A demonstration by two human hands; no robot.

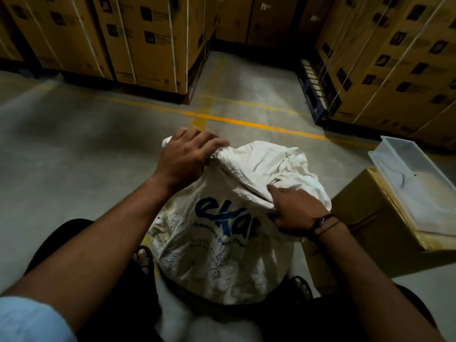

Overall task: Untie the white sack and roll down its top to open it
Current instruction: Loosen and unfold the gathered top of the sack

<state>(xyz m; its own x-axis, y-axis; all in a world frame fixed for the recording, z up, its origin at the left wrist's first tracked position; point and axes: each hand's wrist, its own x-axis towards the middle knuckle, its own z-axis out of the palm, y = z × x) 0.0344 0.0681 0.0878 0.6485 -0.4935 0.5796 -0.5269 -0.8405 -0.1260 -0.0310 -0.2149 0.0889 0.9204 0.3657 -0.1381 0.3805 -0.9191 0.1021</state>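
A white woven sack (222,245) with blue lettering stands upright on the floor between my feet. Its top is crumpled and folded over toward the right. My left hand (185,156) grips the bunched cloth at the sack's upper left, fingers curled over the fold. At the sack's right side, my right hand (296,211) grips a fold of the cloth, with the forefinger pointing along the crease. No tie or knot shows; the sack's mouth is hidden by the folds.
A cardboard box (365,218) sits close on the right with a clear plastic tray (419,183) on it. Stacked strapped cartons (148,40) line the back and right (399,60). Yellow floor lines (246,122) cross the concrete ahead.
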